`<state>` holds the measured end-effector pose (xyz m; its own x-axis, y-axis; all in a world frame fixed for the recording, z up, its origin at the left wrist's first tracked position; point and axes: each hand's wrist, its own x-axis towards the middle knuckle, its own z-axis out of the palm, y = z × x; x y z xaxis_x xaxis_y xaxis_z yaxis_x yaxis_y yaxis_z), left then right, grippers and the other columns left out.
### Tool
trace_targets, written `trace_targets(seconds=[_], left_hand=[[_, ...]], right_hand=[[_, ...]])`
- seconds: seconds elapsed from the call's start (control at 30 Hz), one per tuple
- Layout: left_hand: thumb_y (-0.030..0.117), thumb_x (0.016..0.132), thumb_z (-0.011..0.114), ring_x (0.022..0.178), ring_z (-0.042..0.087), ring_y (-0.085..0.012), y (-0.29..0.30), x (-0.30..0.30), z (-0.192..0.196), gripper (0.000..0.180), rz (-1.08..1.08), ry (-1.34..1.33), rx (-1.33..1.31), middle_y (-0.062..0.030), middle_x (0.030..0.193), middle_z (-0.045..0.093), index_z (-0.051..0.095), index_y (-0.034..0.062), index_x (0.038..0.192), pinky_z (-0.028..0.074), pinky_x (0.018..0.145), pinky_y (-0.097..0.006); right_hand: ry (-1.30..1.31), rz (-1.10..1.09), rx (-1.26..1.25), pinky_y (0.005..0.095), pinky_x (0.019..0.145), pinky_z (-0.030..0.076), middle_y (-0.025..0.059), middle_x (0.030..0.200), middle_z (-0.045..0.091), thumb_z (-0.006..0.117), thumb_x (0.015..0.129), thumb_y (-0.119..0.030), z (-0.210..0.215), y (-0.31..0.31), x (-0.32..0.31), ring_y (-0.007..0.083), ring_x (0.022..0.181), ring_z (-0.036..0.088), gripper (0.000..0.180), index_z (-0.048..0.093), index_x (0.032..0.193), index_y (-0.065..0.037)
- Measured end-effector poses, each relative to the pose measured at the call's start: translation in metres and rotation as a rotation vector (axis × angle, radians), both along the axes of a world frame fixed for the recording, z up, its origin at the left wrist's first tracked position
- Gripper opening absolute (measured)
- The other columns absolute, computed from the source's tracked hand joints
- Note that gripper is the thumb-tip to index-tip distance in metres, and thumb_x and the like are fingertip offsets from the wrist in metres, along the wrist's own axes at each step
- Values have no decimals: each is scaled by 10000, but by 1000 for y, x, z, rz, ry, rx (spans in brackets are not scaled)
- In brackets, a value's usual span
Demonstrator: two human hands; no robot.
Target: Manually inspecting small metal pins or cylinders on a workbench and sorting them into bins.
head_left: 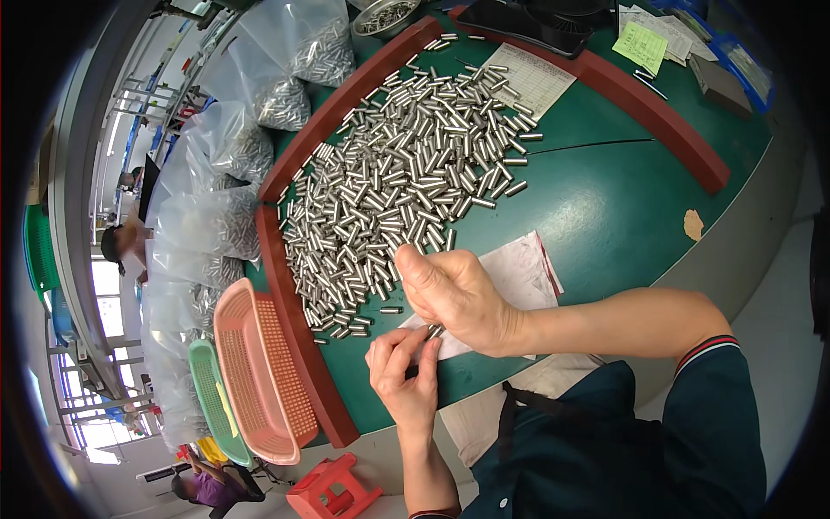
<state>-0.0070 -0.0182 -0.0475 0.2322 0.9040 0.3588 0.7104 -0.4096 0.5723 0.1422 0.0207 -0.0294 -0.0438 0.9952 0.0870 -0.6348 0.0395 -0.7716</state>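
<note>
A big heap of small shiny metal cylinders [406,182] covers the green table [605,199]. My right hand [454,294] is closed at the heap's near edge, thumb up, gripping some cylinders; one pokes out below its fingers. My left hand [402,368] sits just below it, fingertips pinched toward that cylinder and resting on a white sheet of paper [519,272].
A dark red rim [285,285] borders the table. A pink basket [259,372] and a green basket [207,398] hang off its left side, beside clear bags of cylinders [216,225]. Papers, a metal bowl [385,16] and a black device lie far back. A red stool [333,489] stands below.
</note>
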Motion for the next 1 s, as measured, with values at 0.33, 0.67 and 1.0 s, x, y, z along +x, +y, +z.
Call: trace_targets(seconds=[0.33,0.67,1.0], left_hand=[[57,669,779,749,553,-211,1,1,0,230,-7,-23,3,-65,810,613,698,43,884,404,713,-313],[60,662,783,746,559,-203,4,-2,0,225,3,-49,-64,-54,805,615,709,39,874,409,713,-311],[52,653,782,725,552,-203,8,-4,1,215,-22,-89,-85,-38,791,611,713,46,856,416,700,-318]], right_hand=[[0,0,-102,253,478,245,-24,531,310,370,993,-326,10,-5,2,76,510,266,492,298,562,-98],[5,12,-95,257,499,259,-13,526,320,369,993,-287,8,-5,1,83,513,272,478,318,562,-87],[12,21,-20,266,482,301,-9,564,388,435,958,-239,-3,-10,-4,66,538,323,392,373,629,-34]])
